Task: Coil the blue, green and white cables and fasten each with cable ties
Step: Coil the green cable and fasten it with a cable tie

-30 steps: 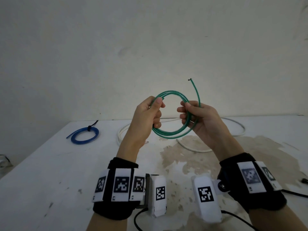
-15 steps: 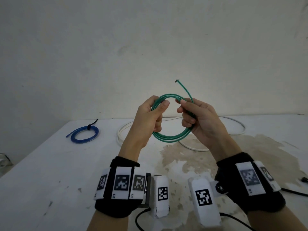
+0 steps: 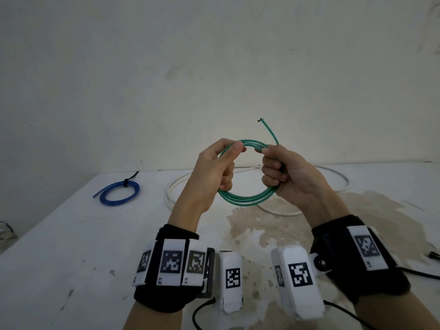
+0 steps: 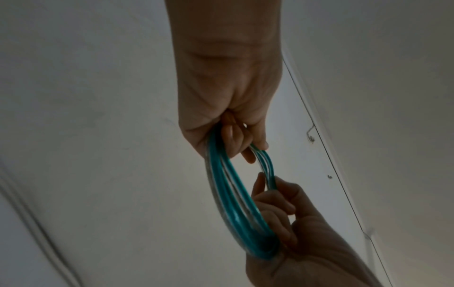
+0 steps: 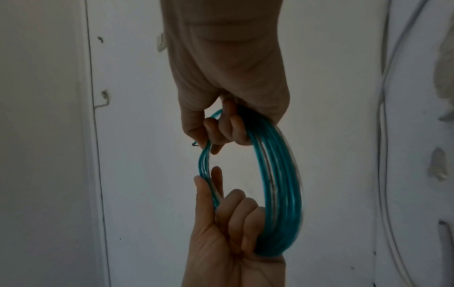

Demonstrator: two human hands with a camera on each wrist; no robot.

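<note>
Above a stained white table (image 3: pixel 71 246) w/ the tied blue cable (image 3: pixel 119 194) & loose white cable (image 3: pixel 281 211), left hand (image 3: pixel 214 172) & right hand (image 3: pixel 290 177) grip the green cable (image 3: pixel 245 201) coil on opposite sides, fingers curled round it, prob. so loops can't spring apart before tying.

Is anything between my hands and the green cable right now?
Nothing visible: the left hand and the right hand both already grip the green cable coil directly, held above the table.
</note>
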